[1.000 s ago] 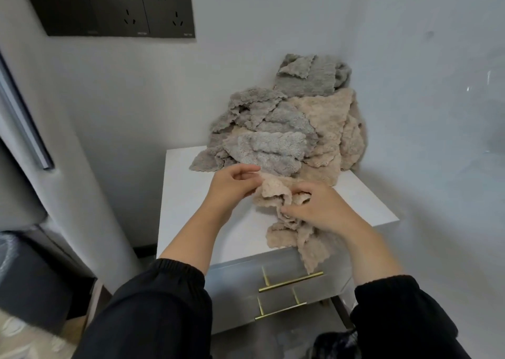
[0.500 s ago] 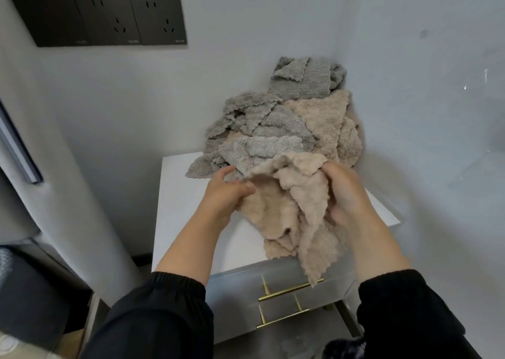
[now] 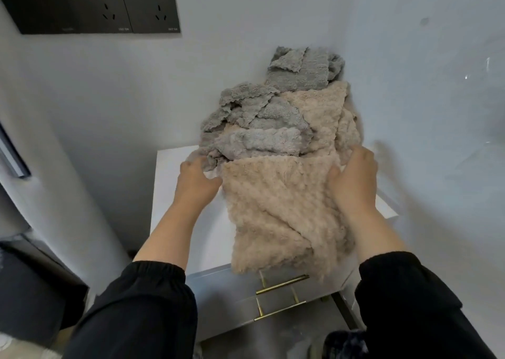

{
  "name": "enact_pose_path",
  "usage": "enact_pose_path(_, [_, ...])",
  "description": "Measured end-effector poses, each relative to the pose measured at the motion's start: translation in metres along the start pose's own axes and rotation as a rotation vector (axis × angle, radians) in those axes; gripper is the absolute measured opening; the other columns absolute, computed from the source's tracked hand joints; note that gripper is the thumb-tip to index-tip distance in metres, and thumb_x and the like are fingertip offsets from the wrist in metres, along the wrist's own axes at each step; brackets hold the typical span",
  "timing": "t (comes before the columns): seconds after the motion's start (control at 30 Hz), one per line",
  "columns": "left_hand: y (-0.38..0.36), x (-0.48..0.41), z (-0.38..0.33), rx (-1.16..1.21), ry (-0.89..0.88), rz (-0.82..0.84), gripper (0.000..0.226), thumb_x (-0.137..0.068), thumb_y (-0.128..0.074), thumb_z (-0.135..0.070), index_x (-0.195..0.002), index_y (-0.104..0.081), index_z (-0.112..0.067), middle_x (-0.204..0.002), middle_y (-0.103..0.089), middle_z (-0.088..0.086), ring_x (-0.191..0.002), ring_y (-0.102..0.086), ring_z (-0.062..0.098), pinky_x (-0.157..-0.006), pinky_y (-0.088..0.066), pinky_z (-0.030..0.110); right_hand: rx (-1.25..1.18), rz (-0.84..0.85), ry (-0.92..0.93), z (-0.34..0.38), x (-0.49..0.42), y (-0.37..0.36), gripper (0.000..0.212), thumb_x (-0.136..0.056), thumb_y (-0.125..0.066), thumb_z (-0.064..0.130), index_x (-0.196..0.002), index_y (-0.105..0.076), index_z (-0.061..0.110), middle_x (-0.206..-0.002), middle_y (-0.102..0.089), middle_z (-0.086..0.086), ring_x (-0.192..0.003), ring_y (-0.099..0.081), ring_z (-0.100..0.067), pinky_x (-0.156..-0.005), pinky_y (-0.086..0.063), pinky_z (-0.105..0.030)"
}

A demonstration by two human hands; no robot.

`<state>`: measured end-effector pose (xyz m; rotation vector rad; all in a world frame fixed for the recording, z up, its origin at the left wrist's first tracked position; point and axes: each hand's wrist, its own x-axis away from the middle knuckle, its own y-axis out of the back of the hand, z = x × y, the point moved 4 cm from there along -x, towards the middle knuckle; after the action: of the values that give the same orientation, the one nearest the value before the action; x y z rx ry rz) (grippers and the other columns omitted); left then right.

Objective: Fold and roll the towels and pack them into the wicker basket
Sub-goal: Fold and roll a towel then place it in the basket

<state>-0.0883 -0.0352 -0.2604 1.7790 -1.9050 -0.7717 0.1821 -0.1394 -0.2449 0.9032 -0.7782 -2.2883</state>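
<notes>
A beige towel (image 3: pixel 276 211) hangs spread out between both hands above the front of a white surface (image 3: pixel 180 208). Its top edge is stretched level and its lower end drapes past the front edge, over the drawer fronts. A diagonal fold crosses its lower right part, and the bottom right corner is blurred.

The left hand (image 3: pixel 195 184) grips the upper left corner. The thumb lies against the cloth edge, and the fingers (image 3: pixel 188 166) are curled, their tips hidden behind the fabric. The right hand (image 3: pixel 354 184) grips the upper right corner with the thumb on the front face and the fingers (image 3: pixel 360 152) bent over the top edge, so both hands are clamped on the same towel. Black sleeves (image 3: pixel 142 309) cover both forearms and are cut off at the bottom of the view.

Just behind the held towel, a loose pile of towels (image 3: pixel 262 129), grey and beige, is heaped against the corner of the wall (image 3: pixel 246 44). How many it holds is hard to tell, as they overlap.

Below the surface, two gold drawer handles (image 3: pixel 282 283) show, the upper one partly covered by the towel's hem. A dark socket panel (image 3: pixel 109 3) sits high on the wall at left, cut off by the frame. The dark shapes at lower left are too blurred to make out.
</notes>
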Motion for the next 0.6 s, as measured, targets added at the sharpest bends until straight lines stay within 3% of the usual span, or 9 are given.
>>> enact_pose_path(0.07, [-0.009, 0.001, 0.002, -0.08, 0.027, 0.117, 0.05, -0.092, -0.059, -0.028, -0.138, -0.043, -0.017, -0.134, -0.05, 0.009, -0.111, -0.052, 0.024, -0.084, -0.038, 0.028, -0.062, -0.038, 0.093, 0.02, 0.01, 0.007, 0.028, -0.092, -0.048, 0.009, -0.119, -0.055, 0.009, -0.123, -0.054, -0.01, -0.103, -0.052, -0.019, -0.081, -0.041, -0.022])
enact_pose_path(0.13, [-0.016, 0.004, 0.0, -0.09, 0.013, 0.216, 0.048, -0.091, -0.06, -0.033, -0.134, -0.048, -0.019, -0.125, -0.058, 0.006, -0.101, -0.052, 0.019, -0.081, -0.038, 0.027, -0.118, 0.093, 0.219, 0.042, 0.022, 0.003, 0.017, -0.093, -0.048, 0.01, -0.097, -0.064, 0.012, -0.095, -0.065, -0.004, -0.071, -0.054, -0.009, -0.06, -0.039, -0.018])
enact_pose_path(0.17, [-0.018, 0.006, -0.003, -0.087, -0.003, 0.242, 0.048, -0.089, -0.062, -0.032, -0.134, -0.048, -0.019, -0.122, -0.058, 0.005, -0.101, -0.052, 0.019, -0.08, -0.038, 0.027, -0.117, 0.212, 0.277, 0.051, 0.031, -0.002, 0.017, -0.093, -0.048, 0.011, -0.092, -0.065, 0.012, -0.085, -0.066, -0.001, -0.066, -0.055, -0.01, -0.058, -0.041, -0.02])
enact_pose_path(0.27, [-0.023, 0.013, -0.007, -0.08, -0.043, 0.296, 0.053, -0.085, -0.068, -0.022, -0.134, -0.047, -0.02, -0.108, -0.058, 0.003, -0.096, -0.054, 0.018, -0.067, -0.04, 0.021, -0.015, 0.531, 0.373, 0.064, 0.056, -0.021, 0.019, -0.094, -0.05, 0.014, -0.098, -0.069, 0.014, -0.087, -0.067, 0.003, -0.071, -0.06, -0.012, -0.066, -0.049, -0.027])
enact_pose_path(0.4, [-0.016, 0.013, -0.001, -0.024, -0.007, 0.336, 0.047, -0.08, -0.065, -0.002, -0.123, -0.058, -0.018, -0.089, -0.062, 0.009, -0.065, -0.056, 0.016, -0.058, -0.046, 0.022, 0.026, 0.715, 0.371, 0.062, 0.068, -0.033, 0.022, -0.093, -0.053, 0.017, -0.107, -0.069, 0.018, -0.102, -0.067, 0.004, -0.089, -0.062, -0.011, -0.078, -0.047, -0.022])
enact_pose_path(0.5, [-0.005, 0.01, 0.012, -0.027, 0.081, 0.376, 0.045, -0.081, -0.061, 0.002, -0.12, -0.06, -0.018, -0.077, -0.062, 0.011, -0.058, -0.054, 0.017, -0.049, -0.044, 0.022, -0.056, 0.639, 0.328, 0.062, 0.066, -0.031, 0.023, -0.093, -0.053, 0.015, -0.105, -0.071, 0.02, -0.1, -0.067, 0.007, -0.088, -0.062, -0.009, -0.077, -0.045, -0.02])
enact_pose_path(0.6, [0.004, 0.005, 0.02, -0.154, 0.076, 0.153, 0.051, -0.081, -0.056, -0.002, -0.128, -0.055, -0.023, -0.111, -0.064, 0.01, -0.084, -0.06, 0.025, -0.064, -0.048, 0.029, -0.023, 0.461, 0.38, 0.053, 0.056, -0.028, 0.027, -0.094, -0.052, 0.017, -0.116, -0.065, 0.014, -0.112, -0.065, -0.002, -0.1, -0.058, -0.018, -0.083, -0.041, -0.024])
